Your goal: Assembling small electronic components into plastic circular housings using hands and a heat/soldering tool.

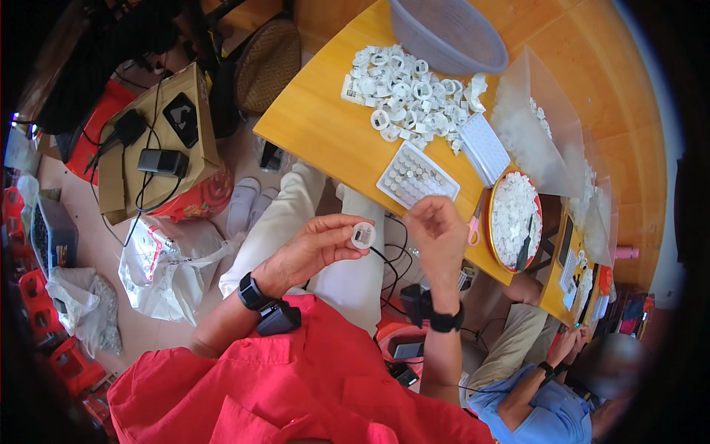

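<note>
My left hand point(319, 248) is closed, pinching a small round white plastic part point(363, 235) between thumb and fingers above my lap. The part has an open round face with a dark spot inside. To its right, my right hand point(435, 222) is raised with its fingers curled together at the table edge. Whatever those fingers hold, if anything, is hidden. Just beyond them lies a white tray point(381, 181) with rows of small round silvery pieces. Farther back, a pile of similar white round parts point(403, 92) spreads over the yellow table point(303, 103).
A grey plastic basin point(451, 37) stands behind the pile. Right of the tray are a white gridded tray point(483, 148), a red-rimmed bowl point(491, 222) of white pieces and pink scissors point(474, 231). A cardboard box point(111, 181) holds devices and cables at left. A co-worker in blue point(532, 407) sits lower right.
</note>
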`<state>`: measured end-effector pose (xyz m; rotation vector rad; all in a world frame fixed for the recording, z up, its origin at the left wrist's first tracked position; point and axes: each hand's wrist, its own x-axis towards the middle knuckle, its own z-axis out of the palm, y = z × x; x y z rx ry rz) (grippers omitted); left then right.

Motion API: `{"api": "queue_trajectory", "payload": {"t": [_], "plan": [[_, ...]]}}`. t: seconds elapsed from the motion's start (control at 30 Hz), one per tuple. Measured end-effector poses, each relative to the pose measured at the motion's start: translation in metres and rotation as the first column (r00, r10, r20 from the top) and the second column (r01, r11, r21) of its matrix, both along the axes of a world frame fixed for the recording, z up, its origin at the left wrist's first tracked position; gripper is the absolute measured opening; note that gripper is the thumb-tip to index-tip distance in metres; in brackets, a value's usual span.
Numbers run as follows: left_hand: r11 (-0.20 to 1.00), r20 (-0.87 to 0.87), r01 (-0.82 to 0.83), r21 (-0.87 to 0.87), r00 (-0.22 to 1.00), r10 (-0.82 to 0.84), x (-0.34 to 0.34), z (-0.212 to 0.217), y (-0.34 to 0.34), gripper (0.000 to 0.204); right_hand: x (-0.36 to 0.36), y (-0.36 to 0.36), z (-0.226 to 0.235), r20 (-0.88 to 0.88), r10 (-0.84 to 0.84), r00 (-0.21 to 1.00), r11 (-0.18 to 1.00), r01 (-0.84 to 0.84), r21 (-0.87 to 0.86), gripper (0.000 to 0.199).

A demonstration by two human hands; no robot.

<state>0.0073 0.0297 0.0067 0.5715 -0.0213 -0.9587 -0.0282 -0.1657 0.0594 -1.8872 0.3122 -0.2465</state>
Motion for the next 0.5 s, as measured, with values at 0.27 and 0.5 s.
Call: {"api": "queue_trajectory", "payload": {"t": [0.27,0.5], "plan": [[1.0,-0.018,-0.008,0.001,1.0,0.008,0.001,0.002,0.0,0.035,-0.029,0.028,0.003,0.09,0.095,0.991,0.978,-0.077,-0.195,0.014],[1.0,-0.071,-0.002,-0.025,0.997,0.001,0.002,0.002,-0.001,0.037,-0.032,0.032,0.002,0.154,0.024,0.988,0.993,-0.006,-0.114,0.015]]}}
